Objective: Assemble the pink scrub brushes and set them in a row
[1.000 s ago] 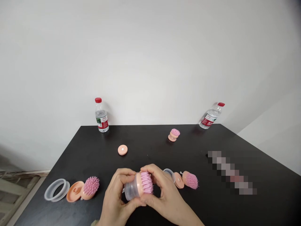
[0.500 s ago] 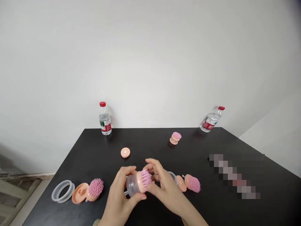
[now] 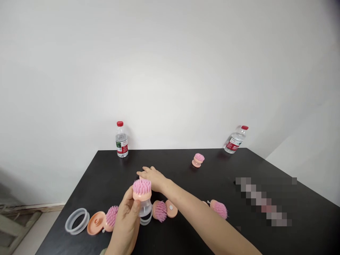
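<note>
My left hand is closed round a pink-bristled scrub brush, held upright with its bristles on top. It has a peach collar and a clear body. Beyond it, my right hand reaches over a round peach cap on the table, fingers stretched out and apart. The cap is mostly hidden by the hand and the brush. Behind the held brush lie a clear ring, another pink brush head and a peach disc with a pale centre.
On the black table, clear rings, an orange cap and a brush head lie left. Another brush head lies right. A complete brush and two water bottles stand at the back.
My right hand has left the brush and moved forward and left to the round cap. My left hand has turned the brush bristles up and moved it left.
</note>
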`<state>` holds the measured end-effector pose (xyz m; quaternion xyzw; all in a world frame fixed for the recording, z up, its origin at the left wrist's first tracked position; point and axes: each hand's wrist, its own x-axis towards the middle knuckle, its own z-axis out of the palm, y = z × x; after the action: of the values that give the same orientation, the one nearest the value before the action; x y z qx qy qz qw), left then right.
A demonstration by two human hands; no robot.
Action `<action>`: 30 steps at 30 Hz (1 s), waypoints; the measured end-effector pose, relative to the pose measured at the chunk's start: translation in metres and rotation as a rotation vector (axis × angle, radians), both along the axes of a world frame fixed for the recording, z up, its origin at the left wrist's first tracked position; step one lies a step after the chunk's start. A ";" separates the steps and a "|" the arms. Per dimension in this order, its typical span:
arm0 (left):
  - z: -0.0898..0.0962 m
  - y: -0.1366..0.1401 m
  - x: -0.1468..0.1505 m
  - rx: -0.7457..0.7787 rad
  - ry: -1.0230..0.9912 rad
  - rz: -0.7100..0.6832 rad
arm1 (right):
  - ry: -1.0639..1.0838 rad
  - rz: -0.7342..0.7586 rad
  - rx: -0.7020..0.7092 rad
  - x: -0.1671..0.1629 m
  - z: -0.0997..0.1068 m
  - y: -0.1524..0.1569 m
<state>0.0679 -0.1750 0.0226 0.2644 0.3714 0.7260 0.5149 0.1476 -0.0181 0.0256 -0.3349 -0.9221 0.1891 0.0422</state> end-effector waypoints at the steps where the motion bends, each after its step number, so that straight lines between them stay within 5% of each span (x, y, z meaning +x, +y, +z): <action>1: 0.000 0.001 -0.002 0.006 -0.002 0.002 | -0.002 -0.002 0.006 -0.004 -0.004 0.002; 5: 0.002 0.000 -0.005 0.015 -0.030 -0.034 | 0.041 -0.075 0.035 0.004 -0.004 0.002; 11: -0.001 -0.001 -0.004 0.001 -0.126 -0.084 | 0.334 -0.229 0.039 0.062 0.026 -0.035; 17: -0.012 0.002 0.000 -0.046 -0.194 -0.075 | 0.903 -0.233 -0.278 0.099 0.019 -0.094; 22: -0.011 0.004 0.004 -0.074 -0.186 -0.092 | 0.919 -0.235 -0.170 0.095 0.002 -0.104; 30: -0.001 -0.002 0.016 -0.073 -0.080 -0.102 | 0.910 -0.169 0.110 0.089 0.002 -0.110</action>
<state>0.0835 -0.1770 0.0218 0.2348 0.3626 0.6947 0.5751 0.2368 -0.1279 0.0272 -0.2893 -0.7880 0.2635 0.4753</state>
